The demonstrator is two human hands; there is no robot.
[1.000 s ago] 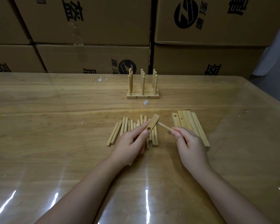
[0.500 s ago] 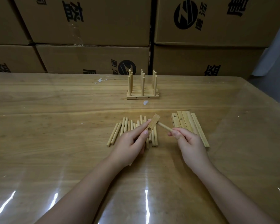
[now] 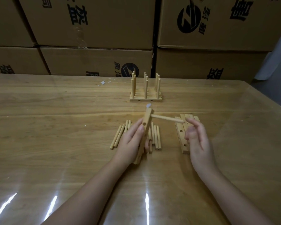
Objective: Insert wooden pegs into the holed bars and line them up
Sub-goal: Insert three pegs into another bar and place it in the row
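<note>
Raised from its low, flat angle of a second ago, the holed bar (image 3: 146, 118) now stands steeply tilted at frame centre, its top end leaning up and right. The peg (image 3: 167, 118) that the right hand (image 3: 199, 143) was pinching is now seated in the bar's top hole. It sticks out sideways toward the right. That hand has let go: its fingers are loosely spread and hold nothing, with the forefinger (image 3: 191, 125) just beside the peg's free end. Whether it touches the peg cannot be told.

The left hand (image 3: 130, 142) grips the bar around its lower half, thumb on the near face just below the empty middle hole. The bar's bottom end shows below the palm.

Under and behind this hand the loose pegs (image 3: 156, 137) lie side by side on the table (image 3: 55, 127). Right of centre, partly behind the right hand, lies the stack of spare bars (image 3: 180, 132) with holes showing on its left edge. Farther back, above centre, stands the finished set (image 3: 145, 99): bars lined up with pegs upright in three rows. Cardboard boxes (image 3: 96, 59) fill the top of the frame.
</note>
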